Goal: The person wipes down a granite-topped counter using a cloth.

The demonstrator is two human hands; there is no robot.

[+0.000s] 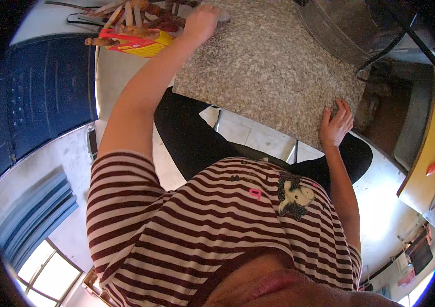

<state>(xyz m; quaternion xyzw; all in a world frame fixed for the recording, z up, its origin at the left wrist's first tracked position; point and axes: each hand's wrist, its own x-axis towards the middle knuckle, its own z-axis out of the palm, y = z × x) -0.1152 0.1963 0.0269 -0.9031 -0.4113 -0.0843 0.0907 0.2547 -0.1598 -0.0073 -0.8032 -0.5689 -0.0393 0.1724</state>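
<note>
My left hand (202, 23) reaches to the far left part of a speckled granite-look tabletop (263, 65). Its fingers are curled and blurred, and a pale greyish blur shows beside them; whether they hold something I cannot tell. Just left of that hand, a red and yellow printed package (140, 44) lies at the table's edge under a pile of brown stick-like pieces (129, 15). On the near right edge of the tabletop rests my right hand (338, 121), palm down, fingers apart, holding nothing.
A large round see-through vessel (328, 30) stands at the far right, with a dark cable (388, 55) beside it. A yellow-edged panel (428, 149) rises on the right. Dark-clad legs (198, 134) are under the near table edge. A dark blue door (44, 96) is at the left.
</note>
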